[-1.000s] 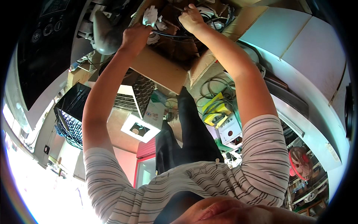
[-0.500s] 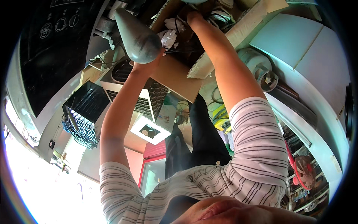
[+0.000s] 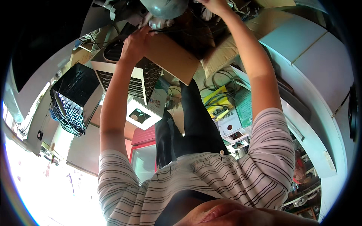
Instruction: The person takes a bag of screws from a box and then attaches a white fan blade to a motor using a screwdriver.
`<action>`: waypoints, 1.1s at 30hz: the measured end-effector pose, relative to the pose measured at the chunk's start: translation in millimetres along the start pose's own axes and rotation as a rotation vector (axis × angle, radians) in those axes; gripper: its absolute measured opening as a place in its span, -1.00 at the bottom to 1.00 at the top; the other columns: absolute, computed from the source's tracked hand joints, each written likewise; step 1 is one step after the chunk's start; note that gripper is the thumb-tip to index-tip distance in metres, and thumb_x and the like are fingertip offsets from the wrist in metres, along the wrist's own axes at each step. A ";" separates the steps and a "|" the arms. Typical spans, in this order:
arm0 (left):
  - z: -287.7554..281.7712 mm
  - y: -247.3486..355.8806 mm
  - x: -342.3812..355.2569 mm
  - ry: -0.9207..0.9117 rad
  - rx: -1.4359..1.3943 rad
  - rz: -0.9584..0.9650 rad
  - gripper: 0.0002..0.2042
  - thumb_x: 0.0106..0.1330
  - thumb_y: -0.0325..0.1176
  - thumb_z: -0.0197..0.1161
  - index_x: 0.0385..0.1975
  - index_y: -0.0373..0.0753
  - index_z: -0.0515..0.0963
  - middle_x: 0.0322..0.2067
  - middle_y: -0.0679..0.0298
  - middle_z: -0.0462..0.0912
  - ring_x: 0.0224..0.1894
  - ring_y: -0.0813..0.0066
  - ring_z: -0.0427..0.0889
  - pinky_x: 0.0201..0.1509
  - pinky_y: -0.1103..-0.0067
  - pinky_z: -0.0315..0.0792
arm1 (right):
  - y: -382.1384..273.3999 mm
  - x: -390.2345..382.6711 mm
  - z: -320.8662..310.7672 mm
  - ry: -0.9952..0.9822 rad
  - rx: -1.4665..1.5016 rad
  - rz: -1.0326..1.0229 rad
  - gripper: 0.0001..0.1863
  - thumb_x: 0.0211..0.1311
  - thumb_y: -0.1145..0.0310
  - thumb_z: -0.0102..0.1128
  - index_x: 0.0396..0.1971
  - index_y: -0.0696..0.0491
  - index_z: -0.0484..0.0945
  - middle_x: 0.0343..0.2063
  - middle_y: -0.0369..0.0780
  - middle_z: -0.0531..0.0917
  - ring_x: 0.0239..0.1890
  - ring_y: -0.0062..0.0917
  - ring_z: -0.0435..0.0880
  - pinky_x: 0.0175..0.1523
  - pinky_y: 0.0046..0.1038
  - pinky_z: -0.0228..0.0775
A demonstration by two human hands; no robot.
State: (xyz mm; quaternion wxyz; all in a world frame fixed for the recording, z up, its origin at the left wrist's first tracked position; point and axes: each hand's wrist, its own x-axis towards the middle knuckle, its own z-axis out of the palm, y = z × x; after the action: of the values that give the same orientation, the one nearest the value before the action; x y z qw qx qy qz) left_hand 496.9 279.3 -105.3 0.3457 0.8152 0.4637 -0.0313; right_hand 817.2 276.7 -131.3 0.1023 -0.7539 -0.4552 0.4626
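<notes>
My left hand (image 3: 136, 44) is at the near edge of an open cardboard box (image 3: 173, 56), its fingers bent inward beside a pale, crumpled-looking piece (image 3: 160, 23). What those fingers grip, if anything, is hidden. Just above them is the rounded end of a grey, smooth object (image 3: 164, 6), cut off by the top of the picture. My right hand (image 3: 217, 5) is over the box's far right part, thumb and fingertips drawn together at the upper edge. Too little shows to name what is between them. Dark cables and small white parts lie inside the box.
A white-framed metal case (image 3: 145, 84) with a vented side stands below my left hand. Further left is a black box-shaped unit (image 3: 77, 84). A yellow package (image 3: 218, 101) and loose cables lie beside my legs. White cabinets (image 3: 294, 35) line the right side.
My right hand has come up out of the box's inside. The grey object has moved up and right in the picture, uncovering my left hand. The view has shifted slightly.
</notes>
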 end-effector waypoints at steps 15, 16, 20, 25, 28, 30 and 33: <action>34.4 99.4 34.5 0.044 -0.240 -0.093 -0.77 0.36 -0.19 0.09 -0.33 -0.26 0.45 -0.48 -0.10 0.56 -0.29 -0.19 0.53 -0.26 0.19 0.41 | 131.9 -118.3 36.4 0.214 1.424 0.158 -0.68 0.37 0.04 0.07 -0.33 0.00 0.56 -0.50 -0.27 0.64 -0.62 -0.78 0.33 -0.48 -0.70 0.16; 37.4 105.9 34.8 0.059 -0.260 -0.050 -0.77 0.36 -0.19 0.09 -0.34 -0.26 0.45 -0.49 -0.09 0.56 -0.30 -0.19 0.53 -0.26 0.19 0.41 | 131.0 -121.3 36.1 0.237 1.389 0.169 -0.66 0.37 0.02 0.07 -0.35 0.00 0.55 -0.52 -0.27 0.64 -0.64 -0.78 0.32 -0.48 -0.70 0.15; 43.6 134.6 38.6 0.092 -0.339 0.066 -0.78 0.36 -0.21 0.07 -0.36 -0.24 0.45 -0.51 -0.04 0.57 -0.34 -0.16 0.54 -0.31 0.20 0.41 | 128.9 -134.4 31.6 0.359 1.290 0.164 -0.65 0.34 -0.01 0.09 -0.41 -0.01 0.52 -0.61 -0.33 0.58 -0.70 -0.77 0.29 -0.50 -0.70 0.13; 72.6 160.9 50.4 0.189 -0.268 0.233 -0.77 0.36 -0.15 0.08 -0.26 -0.17 0.54 -0.50 0.02 0.61 -0.42 -0.08 0.59 -0.39 0.22 0.48 | 131.5 -152.0 24.4 0.436 1.581 -0.023 -0.74 0.31 0.07 0.15 -0.44 -0.07 0.52 -0.68 -0.45 0.49 -0.74 -0.80 0.24 -0.51 -0.69 0.10; 104.7 182.9 45.5 0.200 -0.314 0.238 -0.78 0.31 -0.17 0.14 -0.37 -0.20 0.54 -0.55 0.02 0.62 -0.50 -0.05 0.62 -0.43 0.20 0.52 | 137.3 -160.7 22.9 0.437 1.731 -0.077 -0.70 0.28 0.06 0.19 -0.55 -0.11 0.44 -0.74 -0.48 0.38 -0.71 -0.81 0.25 -0.52 -0.69 0.07; 133.0 189.2 42.6 0.196 -0.397 0.220 -0.80 0.26 -0.20 0.16 -0.35 -0.21 0.55 -0.55 0.00 0.61 -0.46 -0.07 0.62 -0.38 0.20 0.53 | 139.9 -163.2 25.6 0.410 1.774 -0.086 -0.69 0.28 0.05 0.19 -0.58 -0.13 0.42 -0.76 -0.52 0.31 -0.71 -0.83 0.19 -0.52 -0.68 0.04; 154.0 205.6 28.1 0.099 -0.447 0.215 -0.81 0.30 -0.24 0.13 -0.23 -0.21 0.51 -0.51 0.00 0.60 -0.40 -0.05 0.61 -0.36 0.23 0.51 | 142.8 -167.6 22.4 0.324 1.832 -0.107 -0.63 0.30 0.00 0.13 -0.61 -0.13 0.38 -0.77 -0.54 0.25 -0.71 -0.84 0.15 -0.49 -0.69 0.03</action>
State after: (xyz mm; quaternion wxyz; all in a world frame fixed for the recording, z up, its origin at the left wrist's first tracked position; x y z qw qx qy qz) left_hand 714.3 140.6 -122.7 0.4955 0.7635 0.3863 0.1491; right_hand 857.5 59.1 -124.5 0.7405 -0.4127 0.0732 0.5253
